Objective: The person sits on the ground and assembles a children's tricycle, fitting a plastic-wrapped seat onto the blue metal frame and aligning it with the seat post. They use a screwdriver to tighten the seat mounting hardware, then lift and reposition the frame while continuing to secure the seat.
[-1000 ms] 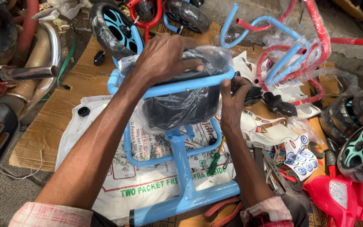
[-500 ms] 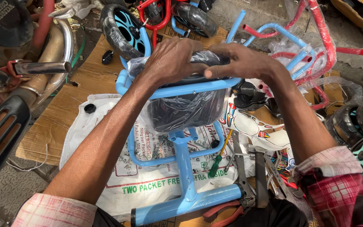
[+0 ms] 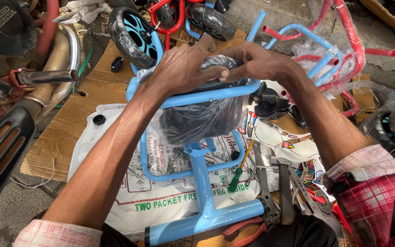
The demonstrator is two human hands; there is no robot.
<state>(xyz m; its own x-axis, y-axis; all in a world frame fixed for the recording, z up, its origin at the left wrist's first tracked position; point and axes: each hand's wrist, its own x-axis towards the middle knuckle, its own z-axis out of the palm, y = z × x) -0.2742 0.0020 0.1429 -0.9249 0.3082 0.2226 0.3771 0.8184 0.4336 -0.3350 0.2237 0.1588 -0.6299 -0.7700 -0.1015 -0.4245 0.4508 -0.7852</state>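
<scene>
Right now both hands sit on top of the black seat in its clear plastic wrap (image 3: 197,114), which is wedged inside the upright loop of the light-blue tricycle frame (image 3: 202,183). The left hand (image 3: 184,68) lies spread across the top of the wrap with its fingers curled over the far edge, gripping it; the right hand (image 3: 257,61) meets it from the other side, fingertips pinching the plastic just above the blue crossbar. The frame stands on a white printed sack (image 3: 115,183) over cardboard, with a green-handled screwdriver (image 3: 239,171), loose screws and red-handled pliers (image 3: 243,228) lying close by, and a black wheel with a teal hub (image 3: 133,36) just beyond the hands. To my eye the slick wrap could tear or slide under those fingers, and the seat might jam crooked against the crossbar; the frame, resting only on its base tube, could also tip onto the tools. Compared with half a second ago, the hands have drawn closer together over the seat, the right one now bunching the plastic rather than lying flat.
</scene>
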